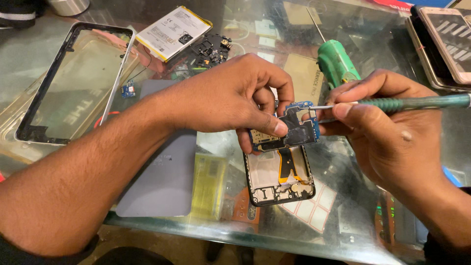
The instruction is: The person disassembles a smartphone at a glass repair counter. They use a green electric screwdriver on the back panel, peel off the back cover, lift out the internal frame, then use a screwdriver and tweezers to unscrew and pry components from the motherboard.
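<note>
Blue circuit board pinched above an opened phone, a thin tool tip at its upper edge

Held at the centre of the view, just over the top end of the black phone frame, the board sits clamped between thumb and curled fingers of the left hand; the right hand, at three o'clock, is closed round a green-handled screwdriver whose metal tip meets the board's top edge; a steady pinch and a light, shallow touch seem wisest here, since a slip could scrape the parts; at ten o'clock lie a white battery and an empty phone bezel; a grey mat rests at eight o'clock on the glass table.
</note>
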`<state>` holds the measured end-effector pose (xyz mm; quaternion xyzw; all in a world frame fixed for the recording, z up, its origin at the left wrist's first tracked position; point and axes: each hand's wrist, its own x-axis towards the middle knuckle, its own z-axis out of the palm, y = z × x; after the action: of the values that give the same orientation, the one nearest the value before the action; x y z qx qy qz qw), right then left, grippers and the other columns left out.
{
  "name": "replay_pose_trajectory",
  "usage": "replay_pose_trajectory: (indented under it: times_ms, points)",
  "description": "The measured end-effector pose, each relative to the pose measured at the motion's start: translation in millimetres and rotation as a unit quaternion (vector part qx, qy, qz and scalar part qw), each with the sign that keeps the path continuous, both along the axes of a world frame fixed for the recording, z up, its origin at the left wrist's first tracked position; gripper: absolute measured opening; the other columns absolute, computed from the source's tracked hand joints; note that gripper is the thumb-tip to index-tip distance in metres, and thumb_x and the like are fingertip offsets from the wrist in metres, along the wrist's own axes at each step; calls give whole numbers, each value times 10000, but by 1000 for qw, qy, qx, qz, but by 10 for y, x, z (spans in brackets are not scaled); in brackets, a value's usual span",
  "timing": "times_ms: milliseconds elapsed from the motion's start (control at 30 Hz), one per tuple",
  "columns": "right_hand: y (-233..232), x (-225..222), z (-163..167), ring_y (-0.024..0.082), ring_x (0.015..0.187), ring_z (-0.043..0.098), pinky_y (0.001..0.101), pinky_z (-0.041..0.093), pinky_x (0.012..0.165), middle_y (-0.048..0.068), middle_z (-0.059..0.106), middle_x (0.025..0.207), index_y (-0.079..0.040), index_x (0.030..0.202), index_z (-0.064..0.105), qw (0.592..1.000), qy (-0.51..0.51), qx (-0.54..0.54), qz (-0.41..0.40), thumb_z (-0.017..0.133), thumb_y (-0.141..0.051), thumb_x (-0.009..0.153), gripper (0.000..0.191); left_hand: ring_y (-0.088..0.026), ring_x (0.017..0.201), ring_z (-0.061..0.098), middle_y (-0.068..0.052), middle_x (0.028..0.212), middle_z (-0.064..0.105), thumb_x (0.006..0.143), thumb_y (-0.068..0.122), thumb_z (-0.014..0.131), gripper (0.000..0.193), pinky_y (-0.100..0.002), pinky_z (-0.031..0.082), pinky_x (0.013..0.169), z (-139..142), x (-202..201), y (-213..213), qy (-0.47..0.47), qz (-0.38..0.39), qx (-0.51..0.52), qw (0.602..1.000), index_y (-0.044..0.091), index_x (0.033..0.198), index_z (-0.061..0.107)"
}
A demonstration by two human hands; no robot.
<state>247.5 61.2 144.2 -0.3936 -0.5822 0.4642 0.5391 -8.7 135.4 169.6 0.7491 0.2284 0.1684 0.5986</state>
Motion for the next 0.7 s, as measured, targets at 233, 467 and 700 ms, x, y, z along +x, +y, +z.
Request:
replay_pose_trajectory:
  times_ms: [233,467,700]
  points:
    - [8,-18,16,282,962,741,427,658,857,181,674,1065,47,1033,608,1000,20,-8,9,574,88,987,70,-85,584,674,-45,665,673,862,85,762,174,-284,651,492,-6,1,2,1,-3,4,1000,5,921,620]
    - [-11,-33,265,239,1038,736,405,637,1025,168,692,1090,30,1049,606,992,-89,78,-36,636,5,1014,52,-79,569,665,-34,658,672,858,94,761,182,-269,628,478,-21,5,15,12,-2,13,1000,6,916,613]
    - [130,-2,411,181,681,686,294,562,599,128,711,811,10,1363,543,952,-293,41,-82,770,-87,912,513,-60,537,620,-15,663,688,837,120,773,150,-226,529,453,8,-12,50,18,16,66,998,24,906,682]
